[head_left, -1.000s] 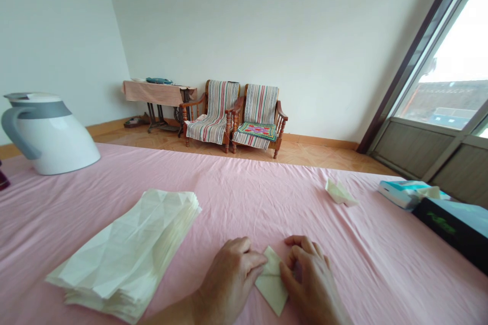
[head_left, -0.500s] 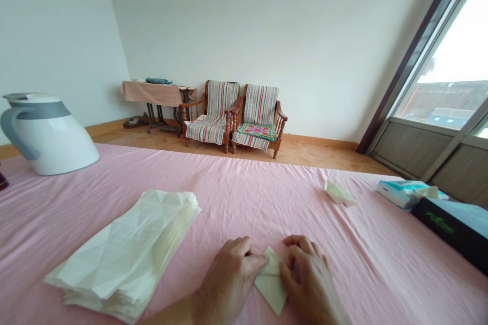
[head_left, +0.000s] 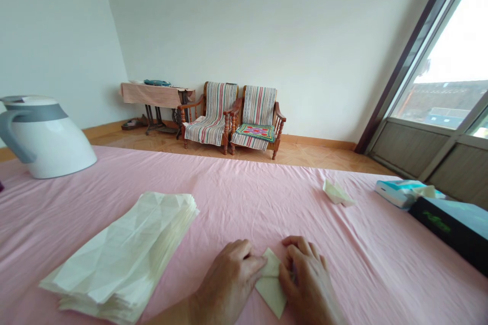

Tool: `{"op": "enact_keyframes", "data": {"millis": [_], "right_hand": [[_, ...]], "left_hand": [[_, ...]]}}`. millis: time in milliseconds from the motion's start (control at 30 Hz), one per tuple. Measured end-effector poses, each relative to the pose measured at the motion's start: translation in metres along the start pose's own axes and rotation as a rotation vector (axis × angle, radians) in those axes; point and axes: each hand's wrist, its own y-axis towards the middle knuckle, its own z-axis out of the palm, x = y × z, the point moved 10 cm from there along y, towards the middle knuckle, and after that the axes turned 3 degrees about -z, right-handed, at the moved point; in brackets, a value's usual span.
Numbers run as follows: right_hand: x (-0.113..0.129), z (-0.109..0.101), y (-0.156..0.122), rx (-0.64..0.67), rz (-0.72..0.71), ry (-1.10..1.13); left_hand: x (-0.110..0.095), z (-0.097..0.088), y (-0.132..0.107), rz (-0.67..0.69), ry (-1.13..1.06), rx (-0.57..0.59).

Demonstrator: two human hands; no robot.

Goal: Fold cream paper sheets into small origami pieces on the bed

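Note:
A small folded piece of pale paper lies on the pink cloth, its point toward me and a crease across its middle. My left hand holds its left edge, thumb and curled fingers pressed against the paper. At the right edge, my right hand has its thumb on the paper and its fingers bent beside it. Parts of both sides are hidden under the fingers. Left of my hands lies a thick stack of creased pale paper sheets. Another folded paper piece rests farther off to the right.
A white and grey jug stands at the left on the pink cloth. To the right are a tissue pack and a black box. Beyond the cloth's far edge stand two wooden armchairs and a cloth-covered sewing table.
The view has shifted very slightly. Both hands stay at the folded paper in nearly the same pose.

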Motion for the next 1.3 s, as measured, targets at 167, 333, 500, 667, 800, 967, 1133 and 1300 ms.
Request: {"op": "enact_keyframes", "data": {"millis": [167, 333, 500, 667, 800, 967, 1133, 1300], "right_hand": [[0.001, -0.001, -0.001, -0.019, -0.010, -0.001], [0.005, -0.006, -0.001, -0.063, -0.037, -0.016], [0.006, -0.008, -0.002, -0.063, -0.038, -0.016], [0.005, -0.005, -0.001, -0.043, -0.037, -0.013], [0.005, -0.005, -0.001, -0.036, -0.033, -0.011], [-0.004, -0.009, -0.002, -0.035, -0.020, -0.006], [-0.028, -0.014, -0.002, -0.045, 0.014, -0.037], [-0.032, -0.026, -0.004, -0.138, -0.041, 0.053]], "left_hand": [[0.001, 0.001, -0.002, 0.013, 0.011, -0.026], [0.000, 0.003, -0.005, 0.066, 0.029, -0.061], [-0.007, 0.005, -0.007, 0.115, 0.045, -0.008], [-0.017, 0.005, -0.010, 0.218, 0.032, -0.001], [-0.019, 0.008, -0.011, 0.251, 0.093, 0.044], [-0.020, 0.007, -0.011, 0.248, 0.165, 0.086], [-0.020, 0.005, -0.013, 0.262, 0.153, 0.071], [-0.021, 0.005, -0.013, 0.257, 0.189, 0.093]]}}
